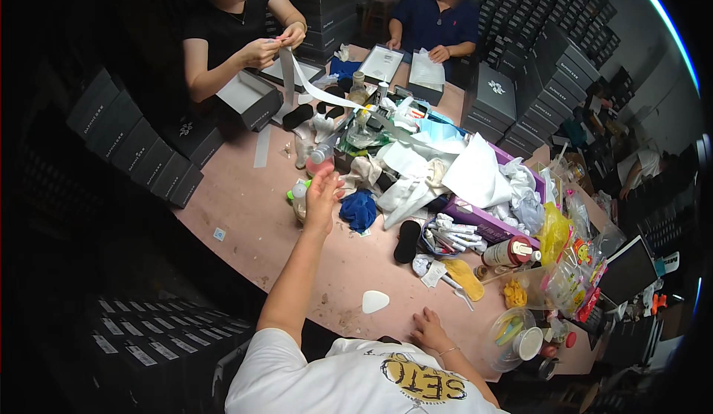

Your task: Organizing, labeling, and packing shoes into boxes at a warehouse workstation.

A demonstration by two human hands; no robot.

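My left hand [324, 195] is stretched over the table among small bottles, fingers extended. Just beyond its fingertips stands a clear bottle with pinkish liquid [320, 164]; whether they touch, I cannot make out. A bottle with a pale cap and green parts [298, 192] is close on the hand's left, partly hidden. To the right lies a crumpled blue cloth [359, 210]. My right hand [431, 330] rests on the near table edge, fingers spread, holding nothing. A white rounded-triangular pad [375, 301] lies to its left.
A pink table [275, 243] carries a heap of white cloths [475, 173], a purple box [486, 225], a black brush [406, 242] and a red-brown bottle [511, 252]. Across it, one person handles a long pale strip [312, 87]; another works at an open box [425, 78]. Dark boxes [137, 147] are stacked around.
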